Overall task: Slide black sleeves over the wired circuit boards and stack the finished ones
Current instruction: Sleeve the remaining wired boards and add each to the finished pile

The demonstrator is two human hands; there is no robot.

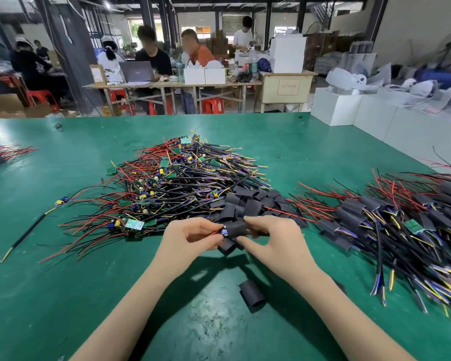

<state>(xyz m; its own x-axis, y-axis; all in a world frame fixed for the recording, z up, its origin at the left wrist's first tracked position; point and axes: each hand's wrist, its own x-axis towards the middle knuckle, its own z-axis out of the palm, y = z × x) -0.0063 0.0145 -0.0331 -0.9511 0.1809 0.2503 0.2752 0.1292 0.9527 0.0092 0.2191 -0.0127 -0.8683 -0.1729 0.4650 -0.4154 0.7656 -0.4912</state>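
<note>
My left hand (pixel 193 237) pinches a wired circuit board (pixel 224 232) by its end, red wires trailing left. My right hand (pixel 274 241) grips a black sleeve (pixel 238 228) that covers most of that board; only the board's blue tip shows. Behind my hands lies a big heap of bare wired boards (pixel 177 183). A cluster of loose black sleeves (pixel 250 203) sits just beyond my right hand. The stack of sleeved boards (pixel 391 222) lies at the right. One loose sleeve (pixel 253 295) lies on the green table (pixel 63 269) between my forearms.
A single wired board (pixel 61 201) lies apart at the left, and a small bundle of wired pieces (pixel 3 153) at the far left edge. White boxes (pixel 362 110) line the table's right back corner. Several people work at tables in the background.
</note>
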